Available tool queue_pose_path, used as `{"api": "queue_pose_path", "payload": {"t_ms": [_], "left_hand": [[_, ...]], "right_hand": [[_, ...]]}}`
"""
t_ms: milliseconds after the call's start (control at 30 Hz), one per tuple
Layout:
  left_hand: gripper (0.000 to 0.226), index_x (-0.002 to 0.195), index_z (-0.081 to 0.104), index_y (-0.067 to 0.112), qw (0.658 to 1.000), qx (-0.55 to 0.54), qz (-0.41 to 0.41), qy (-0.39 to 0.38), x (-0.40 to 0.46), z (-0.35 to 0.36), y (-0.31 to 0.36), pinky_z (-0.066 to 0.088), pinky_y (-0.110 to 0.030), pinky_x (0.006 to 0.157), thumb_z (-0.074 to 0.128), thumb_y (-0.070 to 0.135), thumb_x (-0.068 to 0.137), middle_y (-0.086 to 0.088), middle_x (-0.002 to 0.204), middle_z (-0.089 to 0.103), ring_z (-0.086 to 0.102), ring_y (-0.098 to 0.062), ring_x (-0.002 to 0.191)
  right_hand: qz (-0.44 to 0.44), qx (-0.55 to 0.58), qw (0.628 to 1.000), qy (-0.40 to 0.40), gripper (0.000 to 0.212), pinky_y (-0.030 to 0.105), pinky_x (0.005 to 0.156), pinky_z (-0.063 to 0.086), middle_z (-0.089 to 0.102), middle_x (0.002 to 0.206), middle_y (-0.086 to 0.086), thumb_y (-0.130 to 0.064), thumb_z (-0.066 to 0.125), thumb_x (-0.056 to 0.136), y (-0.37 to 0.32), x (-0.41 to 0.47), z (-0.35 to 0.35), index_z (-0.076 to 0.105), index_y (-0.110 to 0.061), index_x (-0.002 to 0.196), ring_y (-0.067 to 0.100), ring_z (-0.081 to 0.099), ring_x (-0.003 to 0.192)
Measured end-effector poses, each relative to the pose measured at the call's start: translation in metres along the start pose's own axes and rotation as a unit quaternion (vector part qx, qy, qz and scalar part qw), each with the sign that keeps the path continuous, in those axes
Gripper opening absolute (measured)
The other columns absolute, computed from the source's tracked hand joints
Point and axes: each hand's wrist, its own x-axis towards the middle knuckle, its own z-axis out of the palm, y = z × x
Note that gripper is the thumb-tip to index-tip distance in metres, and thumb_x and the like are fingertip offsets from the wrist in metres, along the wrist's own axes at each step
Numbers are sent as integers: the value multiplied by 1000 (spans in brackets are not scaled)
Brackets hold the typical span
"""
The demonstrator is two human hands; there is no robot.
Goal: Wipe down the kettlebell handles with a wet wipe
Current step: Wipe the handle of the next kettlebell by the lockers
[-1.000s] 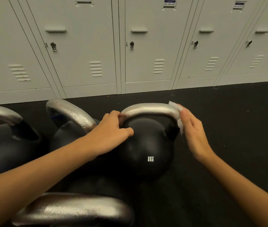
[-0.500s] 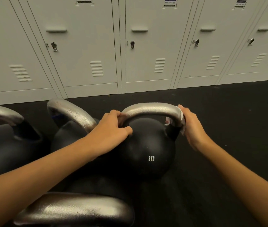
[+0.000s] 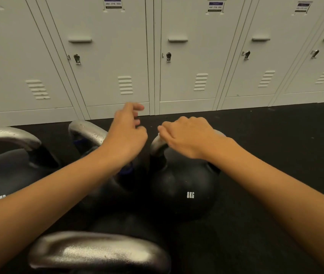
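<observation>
Grey lockers [image 3: 105, 56] behind; black floor [image 3: 275, 155]. Far-left kettlebell [image 3: 9, 171], steel handle. Second bell's handle [image 3: 87, 133], beaded with wet. Left hand [image 3: 126, 133]: lifted clear, fingers loosely curled, blurred, holding nothing. 8KG kettlebell [image 3: 184, 186]: right hand [image 3: 186, 135] curled over its handle [image 3: 157, 146]; a white scrap at the fingertips may be the wipe, mostly hidden. Near handle [image 3: 97, 252], bottom edge. Risk: with no steadying hand, a hard wiping stroke could tip the bell into its neighbour.

Both forearms reach forward. The left hand [image 3: 126, 133] hangs raised, fingers loosely curled. The right hand [image 3: 186, 135] is curled, knuckles up.
</observation>
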Motion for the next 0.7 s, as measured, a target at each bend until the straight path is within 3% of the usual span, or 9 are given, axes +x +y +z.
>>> {"api": "queue_pose_path", "payload": {"t_ms": [100,200,333,500,600,700], "left_hand": [[51,118,46,29,998,-39,27,49,0,-12,6,49,-42,99,45,-11,87,-1,126,44,51,-14,118],[48,117,47,27,995,-66,6,71,-5,-18,5,51,-42,97,44,-11,88,2,122,46,52,-12,115],[49,115,49,27,995,-75,-22,58,-13,-22,0,50,-40,99,43,-13,88,9,109,48,53,-10,113],[46,114,49,26,995,-81,-19,47,-16,-26,-1,51,-40,96,46,-12,88,10,106,50,53,-9,109],[40,112,51,25,996,-83,-8,40,-17,-23,-1,52,-40,95,48,-8,89,5,109,52,55,-11,107],[38,112,52,25,996,-81,-11,22,-17,-18,-2,50,-40,97,48,-6,90,6,109,53,56,-11,106]], "right_hand": [[-55,-83,995,-4,45,39,73,36,61,122,11,-40,20,106,-16,13,4,54,-14,120,37,60,109],[-125,-200,971,-29,41,41,84,44,59,128,9,-33,25,108,-34,25,14,55,-14,128,33,57,116],[-218,-361,905,-57,35,37,86,36,57,130,8,-28,38,105,-55,30,38,56,-17,132,29,52,118],[-296,-450,843,5,42,44,111,28,49,138,10,-29,39,103,-39,9,60,46,-15,142,31,43,130],[-275,-420,861,79,42,44,116,26,56,135,3,-32,49,96,-15,3,61,54,-28,137,27,47,130],[-241,-325,899,168,38,40,102,35,65,117,4,-26,45,89,-3,3,58,67,-28,120,28,60,110]]}}
